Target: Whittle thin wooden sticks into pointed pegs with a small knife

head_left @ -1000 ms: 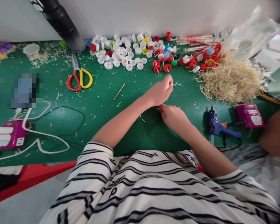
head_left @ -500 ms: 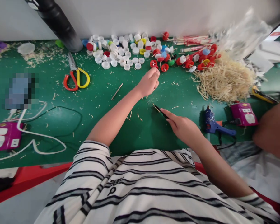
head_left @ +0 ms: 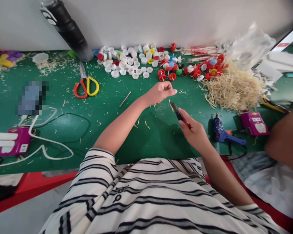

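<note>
My left hand [head_left: 162,92] hovers over the green tabletop, just in front of the red caps. Its fingers are loosely bent, with a gap between thumb and forefinger and nothing seen between them. Nearest to it, a red bottle cap [head_left: 162,77] with a thin wooden stick in it lies beside another red cap [head_left: 172,76]. In my right hand [head_left: 194,128] is a utility knife [head_left: 177,113], gripped by its handle, the blade end pointing up and left toward my left hand. A sliver of wood seems to lie against the blade end.
White and coloured caps [head_left: 129,61] spread along the wall. Wood shavings [head_left: 234,87] are heaped at right, behind a blue glue gun [head_left: 219,130] and a purple power block [head_left: 254,123]. Scissors [head_left: 84,84], a black bottle [head_left: 73,35] and a phone [head_left: 30,97] are at left. Another person's arm [head_left: 286,133] shows at right.
My left hand has drawn back from the red caps and its fingers have parted. My right hand has turned and raised the utility knife closer to it. The camera view has shifted slightly.
</note>
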`<state>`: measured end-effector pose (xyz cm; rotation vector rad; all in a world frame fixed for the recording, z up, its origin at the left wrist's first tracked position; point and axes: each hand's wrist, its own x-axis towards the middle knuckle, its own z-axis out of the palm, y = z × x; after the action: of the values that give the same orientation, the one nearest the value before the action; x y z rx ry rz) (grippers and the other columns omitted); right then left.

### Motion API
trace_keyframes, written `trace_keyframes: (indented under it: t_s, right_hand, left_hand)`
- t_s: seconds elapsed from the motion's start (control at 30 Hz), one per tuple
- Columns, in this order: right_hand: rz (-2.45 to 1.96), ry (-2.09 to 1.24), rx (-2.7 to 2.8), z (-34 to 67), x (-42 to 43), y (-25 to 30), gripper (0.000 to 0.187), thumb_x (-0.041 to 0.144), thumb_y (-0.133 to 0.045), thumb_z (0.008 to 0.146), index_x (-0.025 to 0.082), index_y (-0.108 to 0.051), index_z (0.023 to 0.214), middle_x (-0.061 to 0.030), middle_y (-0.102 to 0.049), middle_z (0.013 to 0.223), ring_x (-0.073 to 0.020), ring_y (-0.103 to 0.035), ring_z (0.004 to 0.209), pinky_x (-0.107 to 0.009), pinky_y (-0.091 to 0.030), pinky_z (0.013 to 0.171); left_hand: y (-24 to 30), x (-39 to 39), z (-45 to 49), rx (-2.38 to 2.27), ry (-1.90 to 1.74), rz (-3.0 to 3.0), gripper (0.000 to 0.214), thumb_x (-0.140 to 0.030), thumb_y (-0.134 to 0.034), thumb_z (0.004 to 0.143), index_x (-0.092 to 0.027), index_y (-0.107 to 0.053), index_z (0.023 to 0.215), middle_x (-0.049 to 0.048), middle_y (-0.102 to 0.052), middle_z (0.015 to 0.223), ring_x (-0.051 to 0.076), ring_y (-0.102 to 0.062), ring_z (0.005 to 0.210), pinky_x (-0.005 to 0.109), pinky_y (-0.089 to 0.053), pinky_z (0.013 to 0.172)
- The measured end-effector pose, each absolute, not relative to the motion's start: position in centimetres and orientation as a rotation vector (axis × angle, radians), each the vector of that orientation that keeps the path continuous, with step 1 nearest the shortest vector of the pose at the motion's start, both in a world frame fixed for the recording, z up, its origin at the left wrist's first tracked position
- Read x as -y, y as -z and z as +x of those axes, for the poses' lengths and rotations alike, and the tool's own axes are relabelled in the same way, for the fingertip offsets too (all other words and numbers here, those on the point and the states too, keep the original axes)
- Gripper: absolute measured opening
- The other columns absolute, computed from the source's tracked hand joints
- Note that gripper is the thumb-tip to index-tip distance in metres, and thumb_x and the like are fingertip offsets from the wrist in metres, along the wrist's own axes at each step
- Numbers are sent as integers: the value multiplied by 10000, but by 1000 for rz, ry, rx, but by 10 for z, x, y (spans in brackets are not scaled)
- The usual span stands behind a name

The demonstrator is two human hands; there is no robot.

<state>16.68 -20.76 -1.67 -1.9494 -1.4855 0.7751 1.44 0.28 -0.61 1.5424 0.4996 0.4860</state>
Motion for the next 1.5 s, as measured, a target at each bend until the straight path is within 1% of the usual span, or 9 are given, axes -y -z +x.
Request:
trace_keyframes:
  t_s: [0.13, 0.27, 0.47, 0.63, 0.87, 1.03, 1.13, 1.3, 1.5]
  right_hand:
    - [-1886, -873, 1246, 165, 208, 21, 703, 509, -484, 987, 294, -379, 1649, -16, -642, 791, -181, -596, 600, -353, -569, 568]
    - [-1772, -938, 1085, 161, 209, 22, 717, 485, -533, 974, 328, -358, 1651, 48, -498, 685, -108, -437, 474, -255, -460, 440]
    - [-1700, -943, 1065, 159, 211, 28, 701, 453, -560, 973, 327, -381, 1639, 56, -496, 698, -90, -438, 490, -232, -459, 455]
    - [-1684, -944, 1061, 158, 212, 34, 720, 464, -562, 970, 312, -368, 1647, 56, -494, 693, -96, -426, 492, -234, -454, 451]
    - [-1703, -952, 1061, 160, 212, 36, 713, 467, -552, 980, 315, -364, 1650, 53, -499, 694, -96, -423, 489, -236, -458, 460]
    - [-1694, -954, 1048, 160, 212, 35, 711, 457, -563, 973, 320, -375, 1644, 52, -495, 700, -94, -423, 493, -235, -455, 457]
    - [-1699, -968, 1037, 160, 212, 33, 714, 466, -566, 970, 324, -376, 1643, 51, -500, 704, -92, -422, 489, -233, -448, 450]
    - [-1700, -966, 1049, 159, 212, 31, 681, 436, -556, 981, 321, -399, 1633, 52, -500, 693, -91, -423, 484, -232, -448, 448]
    - [-1649, -942, 1055, 162, 213, 39, 693, 443, -587, 977, 321, -398, 1633, 58, -508, 683, -80, -424, 470, -221, -447, 438]
  left_hand:
    - [1, 0, 13, -485, -426, 1612, 210, -263, -719, 889, -214, -525, 824, -95, -400, 567, 42, -314, 450, 265, -227, 471]
    - [-1, 0, 14, -404, -351, 1635, 120, -230, -721, 867, -170, -619, 849, -37, -518, 685, 51, -383, 562, 258, -288, 550]
    - [-1, 1, 12, -329, -272, 1771, 200, -351, -743, 844, -154, -722, 825, -8, -571, 719, 68, -394, 616, 263, -302, 608]
    - [-2, 2, 11, -374, -298, 1792, 133, -283, -709, 819, -163, -721, 764, -24, -554, 679, 66, -372, 591, 266, -287, 597]
    - [5, -2, 11, -339, -335, 1690, 135, -270, -740, 802, -152, -733, 869, 10, -652, 783, 60, -474, 629, 239, -354, 613]
    - [1, -2, 6, -363, -354, 1637, 135, -303, -744, 843, -170, -730, 853, -47, -517, 638, 38, -337, 498, 255, -232, 492]
    - [3, -3, 5, -398, -371, 1615, 122, -298, -754, 844, -181, -721, 840, -50, -502, 622, 42, -329, 482, 261, -223, 475]
    - [7, -6, 5, -347, -408, 1604, 152, -324, -732, 879, -192, -735, 955, -91, -400, 526, 51, -283, 433, 262, -197, 451]
    - [8, -7, 6, -372, -424, 1597, 117, -290, -728, 879, -180, -697, 858, -84, -424, 538, 35, -292, 428, 236, -215, 444]
